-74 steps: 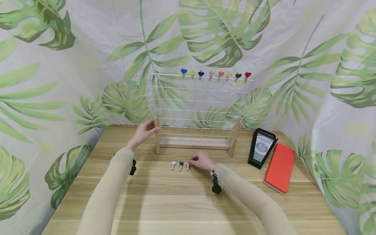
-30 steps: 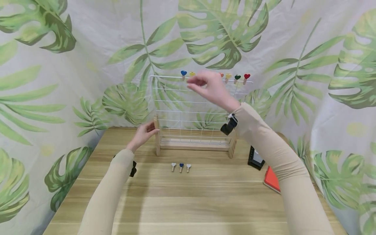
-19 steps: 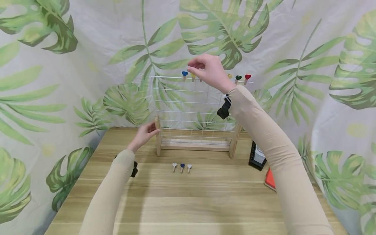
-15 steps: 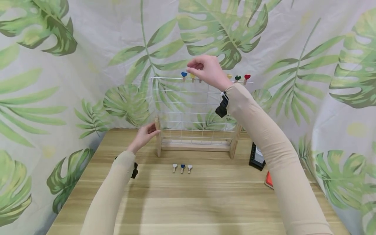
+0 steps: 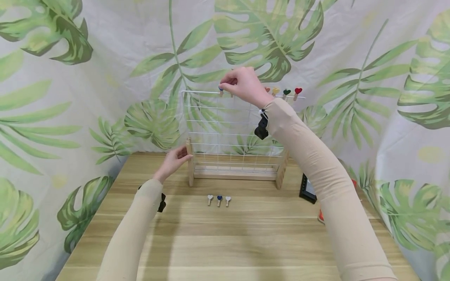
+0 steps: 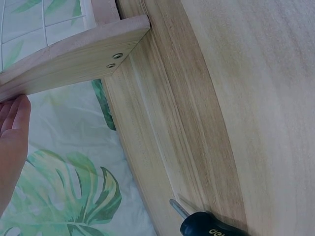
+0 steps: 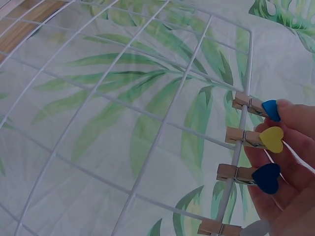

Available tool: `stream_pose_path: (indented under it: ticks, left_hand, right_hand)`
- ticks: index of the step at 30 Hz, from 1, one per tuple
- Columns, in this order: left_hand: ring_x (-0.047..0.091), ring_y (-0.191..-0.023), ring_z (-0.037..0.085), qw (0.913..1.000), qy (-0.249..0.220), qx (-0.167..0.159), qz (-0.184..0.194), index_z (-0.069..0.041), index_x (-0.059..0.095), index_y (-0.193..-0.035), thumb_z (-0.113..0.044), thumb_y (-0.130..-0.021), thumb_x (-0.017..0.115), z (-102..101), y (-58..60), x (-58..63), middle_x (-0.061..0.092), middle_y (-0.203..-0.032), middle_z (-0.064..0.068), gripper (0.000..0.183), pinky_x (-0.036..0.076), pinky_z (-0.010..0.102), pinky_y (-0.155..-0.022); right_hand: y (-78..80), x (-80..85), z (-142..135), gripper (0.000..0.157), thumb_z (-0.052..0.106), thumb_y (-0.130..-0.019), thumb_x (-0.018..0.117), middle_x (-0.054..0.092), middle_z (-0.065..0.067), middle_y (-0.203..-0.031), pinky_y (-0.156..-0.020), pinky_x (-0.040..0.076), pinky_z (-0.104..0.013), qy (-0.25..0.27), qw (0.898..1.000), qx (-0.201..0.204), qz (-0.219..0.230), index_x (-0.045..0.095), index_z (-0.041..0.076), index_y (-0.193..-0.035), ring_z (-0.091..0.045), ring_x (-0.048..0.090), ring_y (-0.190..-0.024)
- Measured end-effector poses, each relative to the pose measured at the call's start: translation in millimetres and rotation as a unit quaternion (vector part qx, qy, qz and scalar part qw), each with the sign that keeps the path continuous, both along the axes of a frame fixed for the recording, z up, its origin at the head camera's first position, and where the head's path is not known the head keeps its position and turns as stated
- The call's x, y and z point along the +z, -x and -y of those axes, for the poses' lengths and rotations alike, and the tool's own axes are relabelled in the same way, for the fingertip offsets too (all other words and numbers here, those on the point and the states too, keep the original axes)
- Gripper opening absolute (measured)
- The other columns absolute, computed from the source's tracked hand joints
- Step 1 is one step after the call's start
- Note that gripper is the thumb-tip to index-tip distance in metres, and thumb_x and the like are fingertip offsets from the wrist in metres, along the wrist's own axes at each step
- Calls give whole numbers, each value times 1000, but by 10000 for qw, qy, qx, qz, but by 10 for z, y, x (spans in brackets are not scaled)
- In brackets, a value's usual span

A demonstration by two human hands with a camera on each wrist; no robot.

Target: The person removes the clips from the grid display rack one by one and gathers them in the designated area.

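A wire grid rack [image 5: 235, 178] with wooden feet stands on the table. At its left wooden upright [image 5: 190, 168], my left hand [image 5: 172, 160] grips the edge, thumb in front and fingers behind. My right hand [image 5: 244, 84] is up at the top wire and pinches the blue heart clothespin [image 7: 271, 110] clipped there, thumb on the heart. In the right wrist view a yellow heart clothespin [image 7: 271, 139], a dark blue one [image 7: 266, 178] and a pale grey one [image 7: 255, 228] follow along the same wire. Orange, yellow, green and red heart clothespins [image 5: 298, 91] sit further right.
Two white heart clothespins [image 5: 209, 200] and a blue one [image 5: 219, 200] lie in a row before the rack. A black case [image 5: 307, 190] and a red box [image 5: 321, 217] are partly behind my right arm. The left wrist view shows a black-handled screwdriver [image 6: 206, 223].
My right hand has risen from the clothespins on the table to the top wire, then moved left onto the blue heart clothespin. My left hand has stayed at the upright.
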State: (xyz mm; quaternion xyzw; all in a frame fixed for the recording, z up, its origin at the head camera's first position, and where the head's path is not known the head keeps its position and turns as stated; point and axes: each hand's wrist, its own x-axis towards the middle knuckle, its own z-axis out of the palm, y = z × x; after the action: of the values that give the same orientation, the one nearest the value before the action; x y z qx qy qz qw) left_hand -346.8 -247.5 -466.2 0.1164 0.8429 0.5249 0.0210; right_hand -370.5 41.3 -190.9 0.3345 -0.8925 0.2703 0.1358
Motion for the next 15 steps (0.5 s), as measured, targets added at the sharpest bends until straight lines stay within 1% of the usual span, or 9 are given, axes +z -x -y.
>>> stream_pose_path:
  ticks: [3, 6, 9, 15]
  left_hand:
    - [44, -138, 46, 10000, 3, -60, 18, 10, 31, -150, -14, -102, 56, -42, -79, 120, 43, -147, 34, 59, 41, 56, -115]
    - [45, -137, 46, 9999, 57, -90, 7, 11, 32, -149, -11, -102, 56, -81, -154, 227, 44, -146, 34, 58, 42, 55, -113]
    - [46, -137, 45, 10000, 42, -68, 49, 10, 32, -150, -13, -102, 57, -91, -183, 263, 45, -146, 33, 59, 43, 54, -114]
    - [47, -136, 45, 10000, -25, -62, 19, 11, 35, -148, -12, -101, 57, -99, -190, 271, 47, -144, 34, 57, 43, 53, -113]
  right_hand:
    - [-10, 2, 6, 20, 22, -97, 66, 77, -9, -100, -79, 56, -27, 16, 10000, -27, -79, 78, 9, -106, -16, 69, -84]
    - [-15, -6, 15, 18, 20, -96, 66, 77, -10, -98, -79, 56, -28, 15, 9996, -41, -261, 78, 8, -103, -17, 69, -81]
    - [-15, -25, 26, 17, 20, -96, 68, 77, -9, -97, -81, 56, -29, -32, 9987, -75, -509, 79, 8, -101, -18, 70, -83]
    - [-24, -44, 30, 16, 20, -95, 69, 77, -8, -96, -86, 56, -32, 17, 9956, -151, -922, 79, 9, -99, -20, 70, -90]
